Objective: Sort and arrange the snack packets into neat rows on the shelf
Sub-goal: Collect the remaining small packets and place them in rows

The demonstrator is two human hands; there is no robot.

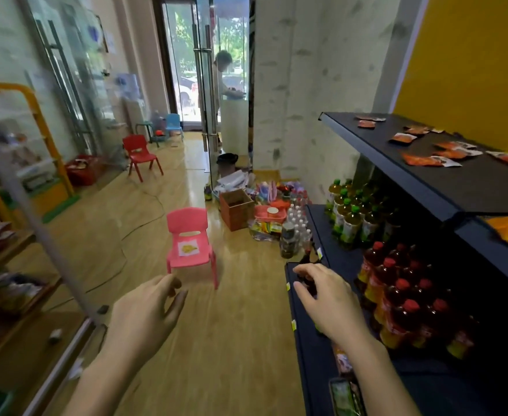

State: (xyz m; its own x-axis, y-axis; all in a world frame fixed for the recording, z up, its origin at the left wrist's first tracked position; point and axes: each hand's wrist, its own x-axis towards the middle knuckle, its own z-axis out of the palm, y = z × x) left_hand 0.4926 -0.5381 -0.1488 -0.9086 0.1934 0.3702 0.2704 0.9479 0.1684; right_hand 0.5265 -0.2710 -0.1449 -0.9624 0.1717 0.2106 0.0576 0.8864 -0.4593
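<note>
Several orange snack packets (426, 160) lie scattered and unaligned on the dark top shelf (396, 172) at the upper right. My left hand (147, 316) hangs over the wooden floor at lower centre, fingers apart, holding nothing. My right hand (327, 301) hovers at the front edge of a lower dark shelf (299, 340), fingers spread and curled down, with nothing clearly in it. Both hands are well below the packets.
Rows of drink bottles (396, 289) fill the lower shelves. A pink child's chair (191, 238) stands ahead on the floor. A brown box (236, 208), a basket and packed goods crowd the floor by the shelf end. A person stands at the glass door (225, 76).
</note>
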